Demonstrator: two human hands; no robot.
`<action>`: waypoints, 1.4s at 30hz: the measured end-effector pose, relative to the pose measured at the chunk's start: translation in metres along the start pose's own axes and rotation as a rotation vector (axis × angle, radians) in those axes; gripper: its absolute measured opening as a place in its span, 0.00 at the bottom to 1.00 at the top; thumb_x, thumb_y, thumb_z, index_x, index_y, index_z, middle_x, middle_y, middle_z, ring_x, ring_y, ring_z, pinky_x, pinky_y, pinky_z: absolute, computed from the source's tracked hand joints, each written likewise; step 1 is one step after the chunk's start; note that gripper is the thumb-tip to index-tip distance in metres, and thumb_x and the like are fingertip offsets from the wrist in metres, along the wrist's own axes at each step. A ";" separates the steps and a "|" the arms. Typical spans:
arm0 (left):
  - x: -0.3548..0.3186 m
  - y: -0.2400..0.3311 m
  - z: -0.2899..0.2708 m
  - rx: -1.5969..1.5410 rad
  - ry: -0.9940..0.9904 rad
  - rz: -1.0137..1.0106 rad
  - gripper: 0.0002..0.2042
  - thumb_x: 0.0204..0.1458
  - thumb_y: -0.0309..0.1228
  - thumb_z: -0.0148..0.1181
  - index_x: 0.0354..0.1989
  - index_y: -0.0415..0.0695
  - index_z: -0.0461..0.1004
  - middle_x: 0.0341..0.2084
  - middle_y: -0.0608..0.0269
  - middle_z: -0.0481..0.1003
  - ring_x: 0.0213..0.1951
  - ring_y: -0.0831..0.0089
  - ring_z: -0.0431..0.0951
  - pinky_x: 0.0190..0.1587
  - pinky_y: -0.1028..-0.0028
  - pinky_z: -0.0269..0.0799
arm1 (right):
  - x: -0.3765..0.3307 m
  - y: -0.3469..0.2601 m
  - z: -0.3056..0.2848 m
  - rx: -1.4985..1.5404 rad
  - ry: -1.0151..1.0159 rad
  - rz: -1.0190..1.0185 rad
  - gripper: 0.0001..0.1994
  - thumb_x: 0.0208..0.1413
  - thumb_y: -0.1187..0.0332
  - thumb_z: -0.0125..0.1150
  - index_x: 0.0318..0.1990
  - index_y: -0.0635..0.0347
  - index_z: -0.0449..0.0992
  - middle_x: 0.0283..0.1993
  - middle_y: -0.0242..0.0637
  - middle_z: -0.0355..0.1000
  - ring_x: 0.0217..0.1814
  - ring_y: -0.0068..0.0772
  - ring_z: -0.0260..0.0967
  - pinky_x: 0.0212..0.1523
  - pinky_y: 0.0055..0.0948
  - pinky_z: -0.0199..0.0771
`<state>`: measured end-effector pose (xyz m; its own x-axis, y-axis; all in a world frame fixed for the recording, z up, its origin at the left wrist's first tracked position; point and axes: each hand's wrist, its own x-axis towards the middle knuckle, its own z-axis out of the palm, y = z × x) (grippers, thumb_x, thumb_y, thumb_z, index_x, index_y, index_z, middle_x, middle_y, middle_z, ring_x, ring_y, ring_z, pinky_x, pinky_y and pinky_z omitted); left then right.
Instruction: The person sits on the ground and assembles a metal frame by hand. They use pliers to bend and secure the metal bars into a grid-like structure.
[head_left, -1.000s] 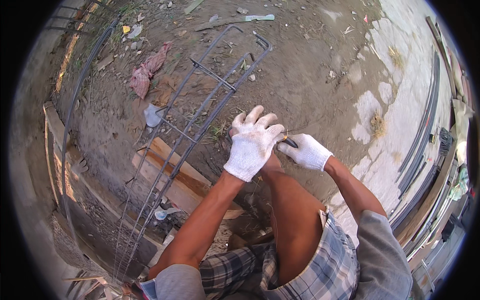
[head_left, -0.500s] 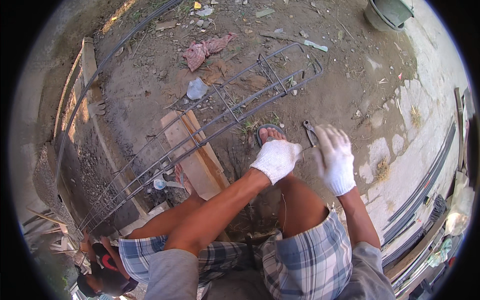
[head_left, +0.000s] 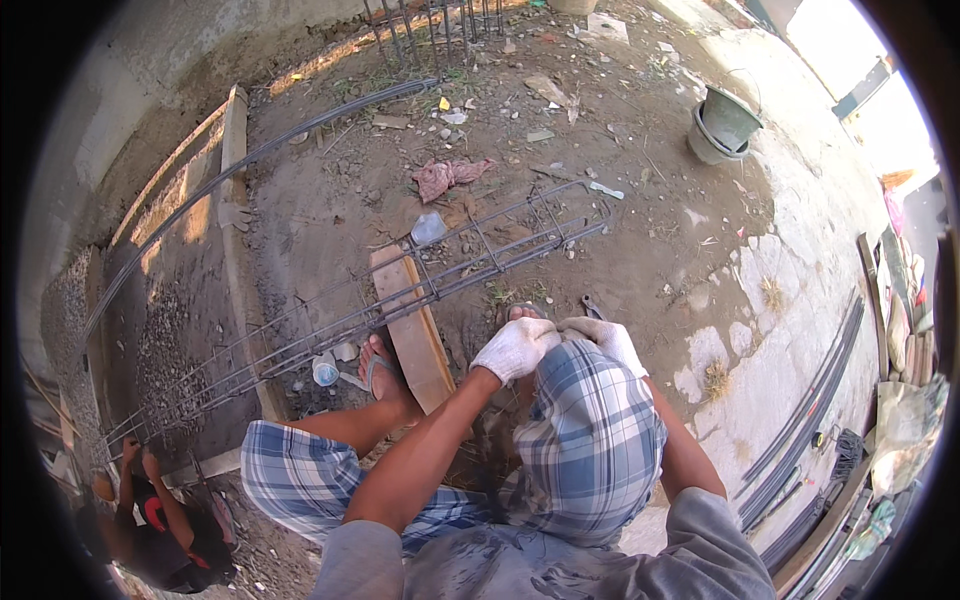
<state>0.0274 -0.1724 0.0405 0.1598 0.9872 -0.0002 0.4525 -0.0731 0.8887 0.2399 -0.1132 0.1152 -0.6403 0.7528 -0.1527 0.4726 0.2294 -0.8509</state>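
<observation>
Both of my hands wear white knitted gloves and meet in front of my raised knee. My left hand [head_left: 515,350] is closed, its fingertips against those of my right hand [head_left: 610,342], which is closed too. What they pinch, if anything, is hidden. Just beyond my right hand, a pair of pliers [head_left: 593,307] shows on the dirt, partly covered. A long rebar cage [head_left: 480,262] slants across in front of me, resting over a wooden plank [head_left: 412,335].
Another person [head_left: 165,520] grips the cage's far left end. A bent bundle of rods [head_left: 300,128] curves along the left. Stacked buckets [head_left: 722,128] stand at the far right. Black bars [head_left: 805,400] lie on the right-hand concrete. A red cloth [head_left: 450,178] lies beyond the cage.
My right hand, open and apart before, has come over to my left hand and closed. The view has tilted up, showing more ground ahead, and my right knee now stands higher in view.
</observation>
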 end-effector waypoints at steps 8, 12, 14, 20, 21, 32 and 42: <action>0.024 -0.027 -0.078 0.540 0.495 -0.306 0.17 0.62 0.45 0.60 0.51 0.50 0.86 0.50 0.54 0.84 0.56 0.48 0.80 0.60 0.55 0.73 | 0.012 0.058 0.050 0.033 0.300 0.223 0.15 0.67 0.60 0.62 0.51 0.60 0.84 0.43 0.53 0.83 0.46 0.53 0.84 0.48 0.42 0.80; 0.055 -0.059 -0.085 0.658 0.239 -0.298 0.17 0.65 0.45 0.56 0.50 0.50 0.85 0.46 0.52 0.84 0.50 0.45 0.82 0.56 0.52 0.75 | 0.027 0.070 0.083 0.189 0.297 0.291 0.16 0.66 0.61 0.62 0.53 0.63 0.83 0.45 0.55 0.82 0.48 0.53 0.83 0.50 0.41 0.80; 0.067 -0.060 -0.083 0.514 0.195 -0.280 0.18 0.66 0.45 0.56 0.46 0.45 0.85 0.39 0.44 0.83 0.45 0.41 0.83 0.52 0.49 0.77 | 0.035 0.076 0.089 0.206 0.274 0.295 0.16 0.66 0.61 0.62 0.53 0.63 0.83 0.46 0.55 0.82 0.49 0.53 0.83 0.50 0.40 0.80; 0.075 -0.057 -0.094 0.203 0.141 -0.473 0.17 0.64 0.42 0.60 0.44 0.41 0.85 0.34 0.39 0.81 0.40 0.41 0.83 0.44 0.55 0.76 | 0.036 0.088 0.093 0.218 0.267 0.388 0.14 0.67 0.64 0.63 0.52 0.63 0.83 0.45 0.51 0.83 0.47 0.38 0.83 0.50 0.36 0.80; 0.080 -0.055 -0.095 0.211 0.137 -0.477 0.17 0.64 0.42 0.60 0.44 0.40 0.85 0.34 0.39 0.81 0.40 0.42 0.83 0.44 0.56 0.76 | 0.039 0.088 0.089 0.220 0.272 0.402 0.14 0.67 0.64 0.63 0.52 0.63 0.83 0.45 0.51 0.83 0.46 0.37 0.83 0.49 0.36 0.80; 0.078 -0.060 -0.104 0.112 0.131 -0.496 0.19 0.61 0.41 0.66 0.46 0.34 0.85 0.23 0.63 0.76 0.28 0.77 0.72 0.33 0.70 0.69 | 0.157 -0.003 0.006 -0.396 0.183 -0.001 0.11 0.65 0.60 0.59 0.43 0.57 0.80 0.32 0.55 0.81 0.38 0.61 0.82 0.40 0.56 0.81; 0.109 -0.045 -0.077 -0.140 0.003 -0.619 0.17 0.58 0.40 0.71 0.46 0.39 0.87 0.22 0.71 0.74 0.23 0.83 0.70 0.26 0.76 0.64 | 0.327 0.061 0.037 -0.679 -0.566 0.060 0.20 0.54 0.59 0.69 0.54 0.51 0.87 0.57 0.44 0.83 0.57 0.50 0.81 0.56 0.52 0.78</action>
<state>-0.0432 -0.0501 0.0356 -0.0973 0.8408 -0.5325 0.3417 0.5307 0.7756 0.0373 0.1239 -0.0049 -0.7210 0.3988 -0.5667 0.6576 0.6514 -0.3783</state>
